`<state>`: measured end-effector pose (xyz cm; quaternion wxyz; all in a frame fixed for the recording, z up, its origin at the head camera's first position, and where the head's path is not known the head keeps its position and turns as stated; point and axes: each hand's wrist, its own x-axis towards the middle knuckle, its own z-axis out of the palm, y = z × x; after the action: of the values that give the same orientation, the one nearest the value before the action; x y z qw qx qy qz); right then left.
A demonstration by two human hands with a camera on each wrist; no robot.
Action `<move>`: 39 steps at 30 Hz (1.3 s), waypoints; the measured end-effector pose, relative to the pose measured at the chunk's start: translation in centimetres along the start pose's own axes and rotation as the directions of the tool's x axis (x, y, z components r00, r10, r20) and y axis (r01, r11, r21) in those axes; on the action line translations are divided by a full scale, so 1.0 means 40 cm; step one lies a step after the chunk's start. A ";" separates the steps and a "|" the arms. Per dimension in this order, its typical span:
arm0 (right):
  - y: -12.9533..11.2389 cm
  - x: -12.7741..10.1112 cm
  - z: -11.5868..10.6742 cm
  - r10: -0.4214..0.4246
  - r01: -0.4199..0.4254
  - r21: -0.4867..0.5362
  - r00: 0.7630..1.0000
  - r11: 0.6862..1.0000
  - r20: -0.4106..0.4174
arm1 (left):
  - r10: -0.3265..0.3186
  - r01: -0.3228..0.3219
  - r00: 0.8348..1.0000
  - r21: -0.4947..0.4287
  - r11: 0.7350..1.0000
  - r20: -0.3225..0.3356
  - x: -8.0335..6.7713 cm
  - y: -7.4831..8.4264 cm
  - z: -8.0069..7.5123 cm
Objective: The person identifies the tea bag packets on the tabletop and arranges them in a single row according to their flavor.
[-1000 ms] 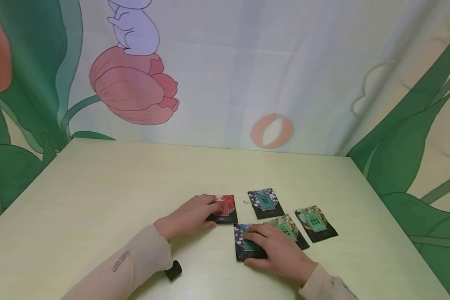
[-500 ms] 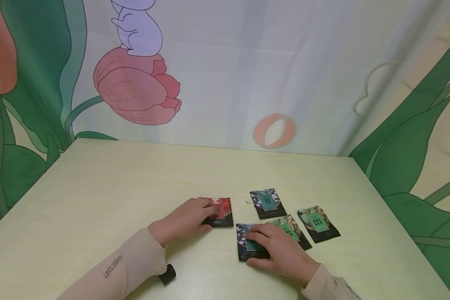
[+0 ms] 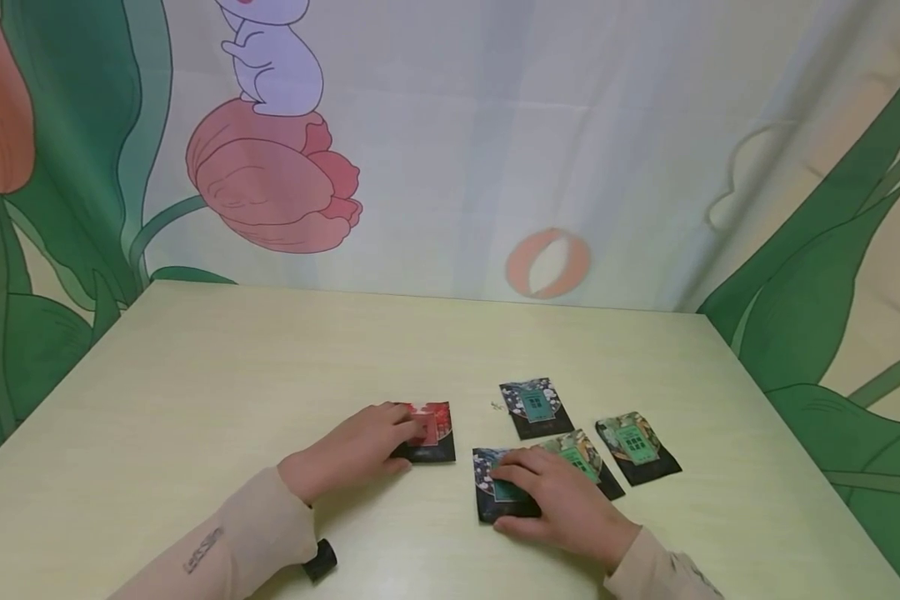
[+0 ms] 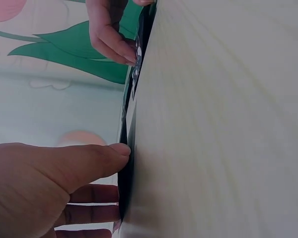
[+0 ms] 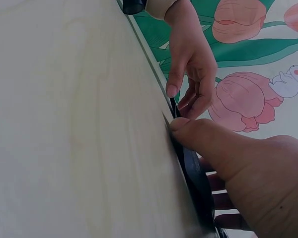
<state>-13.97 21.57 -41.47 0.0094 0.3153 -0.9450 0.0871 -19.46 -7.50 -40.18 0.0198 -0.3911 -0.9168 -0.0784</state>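
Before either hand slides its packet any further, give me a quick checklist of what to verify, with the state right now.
1. Left hand has fingers on the red packet: ok.
2. Right hand covers the near teal packet: ok.
3. Red packet apart from the other packets: ok.
4. Near teal packet free of the packet beside it: not ok, they overlap.
5. Packets flat on the table: ok.
6. Grip firmness: cannot tell.

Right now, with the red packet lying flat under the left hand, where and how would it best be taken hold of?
Probably by its free right edge. The red packet lies flat on the table, and the left hand covers its left part, fingers on top. Coming from the right, slide a thumb under that edge and pinch: the packet looks thin, with no raised part to grasp.
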 end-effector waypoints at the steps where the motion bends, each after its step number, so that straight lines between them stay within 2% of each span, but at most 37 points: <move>1: 0.000 0.000 0.000 -0.001 0.001 -0.001 1.000 1.000 0.001 | 0.002 -0.002 1.000 0.002 1.000 -0.004 -0.004 -0.001 0.000; 15: 0.004 0.000 0.002 -0.012 0.012 -0.017 1.000 1.000 -0.025 | 0.016 -0.016 1.000 0.013 1.000 -0.022 -0.047 -0.014 -0.004; 23: 0.004 0.000 0.005 -0.012 0.012 -0.009 1.000 1.000 -0.019 | 0.003 -0.003 1.000 0.014 1.000 -0.014 -0.079 -0.021 -0.010; 30: 0.002 0.000 0.005 -0.004 0.004 0.005 1.000 1.000 -0.017 | 0.021 -0.019 0.999 0.043 0.999 -0.035 -0.104 -0.022 -0.016; 39: 0.003 0.000 0.003 -0.013 0.014 0.020 1.000 1.000 -0.016 | 0.013 -0.012 1.000 0.045 0.999 -0.018 -0.130 -0.021 -0.032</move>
<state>-14.03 21.63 -41.61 0.0145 0.3211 -0.9418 0.0989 -16.49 -11.97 -39.52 0.0374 -0.3956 -0.9156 -0.0611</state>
